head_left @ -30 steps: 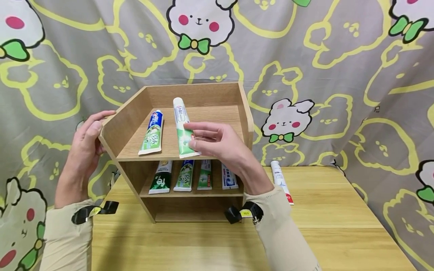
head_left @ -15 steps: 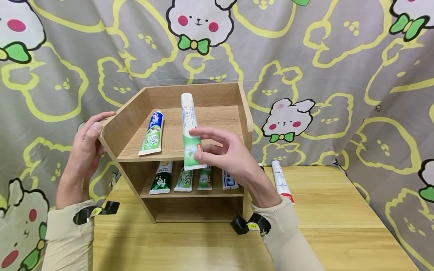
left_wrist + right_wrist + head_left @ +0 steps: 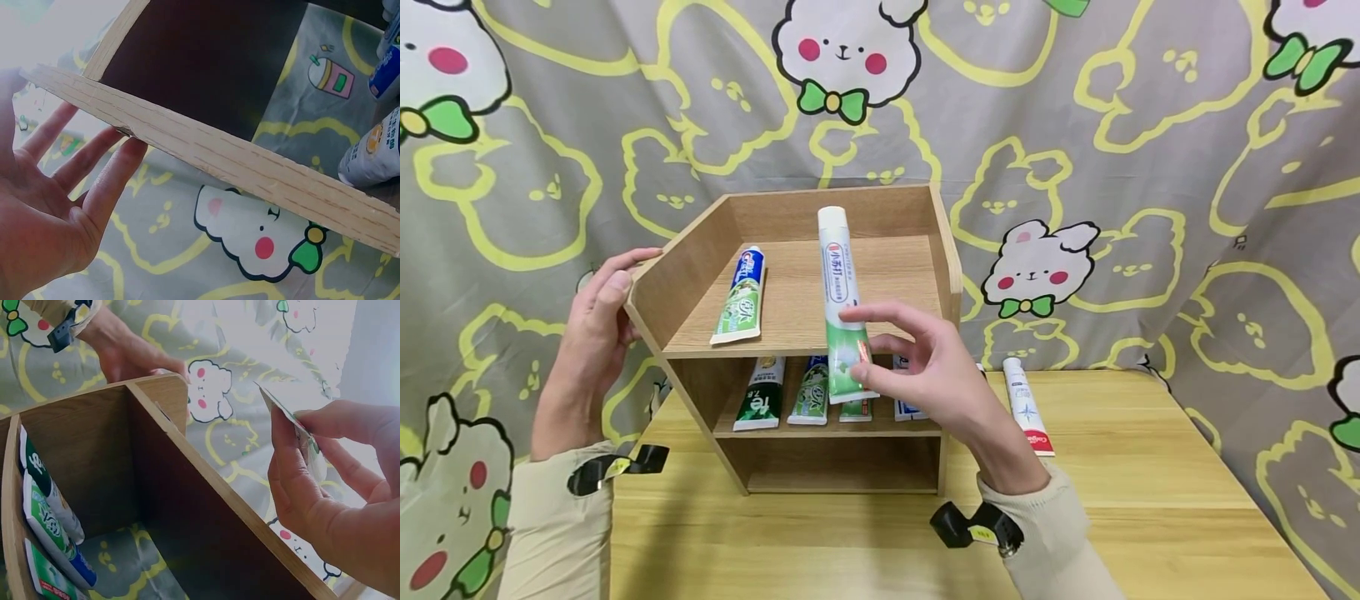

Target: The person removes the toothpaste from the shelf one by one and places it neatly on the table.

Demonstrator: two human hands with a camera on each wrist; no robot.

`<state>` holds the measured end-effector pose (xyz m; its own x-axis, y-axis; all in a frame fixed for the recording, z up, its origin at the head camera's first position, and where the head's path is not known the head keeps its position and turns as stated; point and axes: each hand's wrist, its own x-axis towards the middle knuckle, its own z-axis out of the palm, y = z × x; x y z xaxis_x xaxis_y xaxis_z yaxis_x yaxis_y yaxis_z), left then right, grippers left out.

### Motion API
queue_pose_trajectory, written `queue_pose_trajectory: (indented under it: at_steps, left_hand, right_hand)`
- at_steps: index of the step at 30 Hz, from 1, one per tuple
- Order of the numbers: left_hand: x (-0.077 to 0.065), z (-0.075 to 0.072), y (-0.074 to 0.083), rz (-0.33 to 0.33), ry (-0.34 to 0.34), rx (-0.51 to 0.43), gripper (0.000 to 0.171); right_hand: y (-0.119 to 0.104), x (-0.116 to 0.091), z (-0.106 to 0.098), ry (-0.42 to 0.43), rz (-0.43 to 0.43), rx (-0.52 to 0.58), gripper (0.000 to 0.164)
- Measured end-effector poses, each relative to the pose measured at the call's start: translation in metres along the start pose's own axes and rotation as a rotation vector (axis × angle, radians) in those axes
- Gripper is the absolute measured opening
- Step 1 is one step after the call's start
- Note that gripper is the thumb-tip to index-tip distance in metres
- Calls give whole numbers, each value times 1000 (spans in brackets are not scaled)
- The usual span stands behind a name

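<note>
A cartoon-printed grey curtain (image 3: 970, 125) hangs behind the wooden table (image 3: 1120, 492).

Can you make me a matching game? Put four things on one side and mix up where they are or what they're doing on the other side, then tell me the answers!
Things:
1. Left hand
2. Right hand
3. Dark green tube
4. Red-and-white tube

Places and doings:
A. Lying on the table, to the right of the wooden rack
B. On the middle shelf
C. Touching the side of the wooden rack
D. Pinching a green-and-white tube

Right pairs: 1-C, 2-D, 3-B, 4-A.
</note>
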<state>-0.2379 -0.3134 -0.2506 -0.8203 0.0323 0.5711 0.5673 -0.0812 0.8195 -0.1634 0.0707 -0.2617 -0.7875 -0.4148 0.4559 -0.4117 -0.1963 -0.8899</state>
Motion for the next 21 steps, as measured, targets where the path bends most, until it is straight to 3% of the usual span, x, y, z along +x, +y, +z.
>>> queue_pose_trajectory:
  at_steps: [13,21]
  left_hand:
    - [1,2,0,-12,3,34,41]
    - [-2,-2,-1,-1,-2,2,41]
  right_hand:
    - [4,-25,-6,62,-85,-21,46]
    - [10,-40,-9,87,-144,-12,48]
